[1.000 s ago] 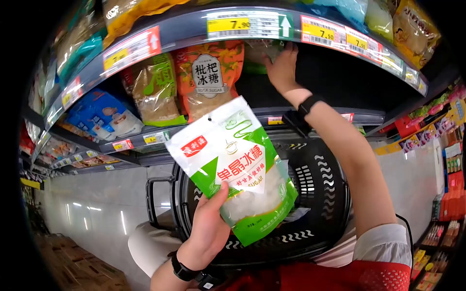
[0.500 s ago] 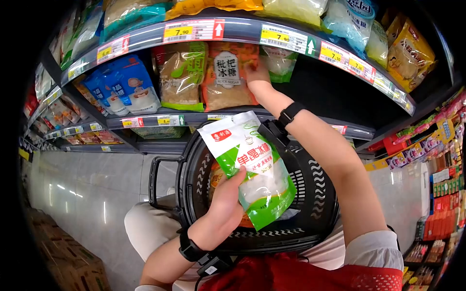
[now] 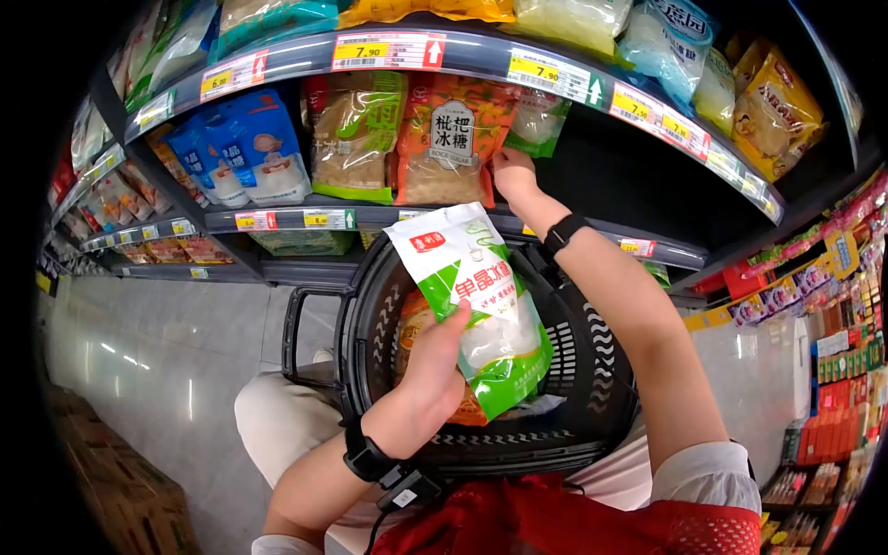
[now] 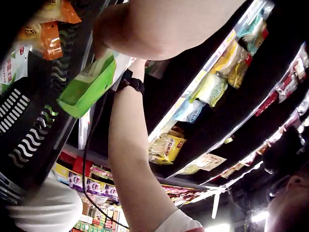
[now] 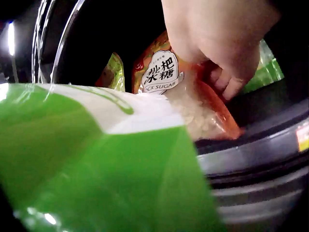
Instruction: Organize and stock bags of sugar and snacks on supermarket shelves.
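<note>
OK, left hand (image 3: 430, 370): thumb across the front of the green-and-white pouch (image 3: 504, 347), holding it above the basket (image 3: 592, 398); no change there. Right hand (image 3: 514, 176) is what moved: dropped from higher up the side of the orange rock sugar pouch (image 3: 442, 162) to its lower right edge, fingers curled. Can't tell if they pinch the foil. My read: orange pouch is the one being worked now, not lifted, upright on the shelf (image 3: 620, 185). Behind and right, green-bottomed bag (image 3: 536, 125): right hand was up there a second ago; contact now unclear.
</note>
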The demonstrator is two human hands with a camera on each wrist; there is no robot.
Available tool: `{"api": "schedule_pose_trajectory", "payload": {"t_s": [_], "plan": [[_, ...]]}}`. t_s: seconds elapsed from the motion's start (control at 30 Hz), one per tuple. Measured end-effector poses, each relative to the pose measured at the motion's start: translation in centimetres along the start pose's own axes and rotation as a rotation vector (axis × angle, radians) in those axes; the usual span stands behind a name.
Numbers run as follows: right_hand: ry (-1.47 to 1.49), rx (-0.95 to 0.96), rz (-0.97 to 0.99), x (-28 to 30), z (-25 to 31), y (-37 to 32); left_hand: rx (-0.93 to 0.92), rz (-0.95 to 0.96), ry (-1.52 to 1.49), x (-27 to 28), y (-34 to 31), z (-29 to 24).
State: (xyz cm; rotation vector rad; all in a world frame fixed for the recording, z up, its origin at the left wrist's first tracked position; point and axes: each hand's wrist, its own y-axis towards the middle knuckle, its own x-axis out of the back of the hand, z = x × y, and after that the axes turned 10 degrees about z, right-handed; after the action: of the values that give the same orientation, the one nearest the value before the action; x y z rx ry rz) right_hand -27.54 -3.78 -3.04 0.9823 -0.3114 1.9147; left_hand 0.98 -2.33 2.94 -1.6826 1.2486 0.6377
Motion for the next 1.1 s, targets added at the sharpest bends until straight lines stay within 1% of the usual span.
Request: {"api": "schedule_pose_trajectory", "payload": {"t_s": [0.03, 0.1, 0.13, 0.2, 0.23, 0.3, 0.37, 0.43, 0.47, 0.5, 0.53, 0.57, 0.6, 0.63, 0.67, 0.7, 0.73, 0.77, 0.8, 0.83, 0.93, 0.97, 1.0, 1.03, 1.07, 1.1], "plan": [[0.003, -0.004, -0.003, 0.0, 0.0, 0.1, -0.004, -0.011, 0.002, 0.0, 0.1, 0.1], [-0.312, 0.066, 0.033, -0.2, -0.3, 1.3, -0.008, -0.023, 0.004, -0.2, 0.2, 0.0], [-0.312, 0.065, 0.034, -0.1, -0.6, 1.7, -0.002, -0.028, 0.019, -0.2, 0.2, 0.0], [-0.365, 0.191, 0.078, 0.2, -1.5, 2.1, 0.008, -0.035, 0.033, 0.0, 0.3, 0.0], [-0.363, 0.187, 0.082, 0.4, -2.1, 2.1, 0.009, -0.009, 0.061, 0.4, 0.4, 0.0], [0.362, -0.065, 0.347, 2.5, -0.9, 0.9, 0.018, 0.018, 0.089, 0.8, 0.3, -0.1], [0.427, -0.110, 0.351, 5.2, 0.4, -1.8, -0.019, 0.110, 0.078, 0.8, 0.3, -0.4], [0.585, -0.155, 0.490, 7.9, 0.7, -5.6, -0.025, 0.131, 0.066, 0.3, 0.3, -0.7], [0.678, -0.161, 0.559, 9.3, 0.8, -8.5, -0.080, 0.162, 0.110, 0.0, 0.2, -0.7], [0.838, -0.206, 0.713, 10.2, 0.0, -10.9, -0.132, 0.193, 0.154, -0.3, 0.2, -0.7], [1.000, -0.241, 0.906, 12.0, 1.2, -14.1, -0.157, 0.254, 0.186, -0.4, 0.2, -0.7], [1.150, -0.199, 0.962, 12.7, 1.2, -16.7, -0.184, 0.255, 0.270, -0.7, 0.4, -0.6], [1.123, -0.103, 0.870, 12.2, -0.2, -21.2, -0.236, 0.304, 0.499, -0.7, 0.6, -0.3], [1.116, -0.059, 0.770, 11.4, -1.0, -22.7, -0.296, 0.355, 0.745, -0.7, 1.0, 0.1], [0.992, -0.040, 0.695, 10.6, -0.6, -22.5, -0.351, 0.327, 0.774, -0.9, 1.1, 0.4], [0.897, -0.068, 0.613, 10.2, -1.1, -24.5, -0.340, 0.322, 1.030, -0.9, 1.1, 0.9], [0.917, -0.085, 0.603, 10.1, -1.4, -25.4, -0.354, 0.278, 1.124, -0.9, 1.0, 2.0], [0.833, -0.078, 0.537, 10.3, -0.7, -24.7, -0.396, 0.234, 1.203, -0.8, 1.3, 1.8], [0.783, -0.093, 0.462, 10.3, -0.8, -25.5, -0.354, 0.249, 1.036, -0.2, 1.4, 1.9], [0.798, 0.018, 0.410, 9.8, -1.9, -25.8, -0.388, 0.262, 1.026, 0.1, 1.6, 2.2], [0.869, 0.036, 0.385, 11.0, -1.4, -26.3, -0.373, 0.293, 1.038, -0.2, 1.2, 2.3], [0.892, -0.013, 0.397, 10.8, -1.6, -26.3, -0.373, 0.292, 1.038, 0.1, 1.4, 2.5], [0.925, -0.050, 0.406, 10.8, -1.9, -26.3, -0.383, 0.261, 1.099, 0.1, 1.6, 2.7], [0.931, -0.044, 0.398, 10.8, -2.1, -26.2, -0.389, 0.236, 1.155, 0.0, 1.8, 2.8], [1.012, -0.153, 0.387, 10.8, -2.2, -26.1, -0.390, 0.236, 1.155, 0.2, 1.9, 3.0], [1.100, -0.253, 0.352, 10.8, -2.4, -25.8, -0.424, 0.240, 1.087, 0.0, 2.3, 2.8]]}}
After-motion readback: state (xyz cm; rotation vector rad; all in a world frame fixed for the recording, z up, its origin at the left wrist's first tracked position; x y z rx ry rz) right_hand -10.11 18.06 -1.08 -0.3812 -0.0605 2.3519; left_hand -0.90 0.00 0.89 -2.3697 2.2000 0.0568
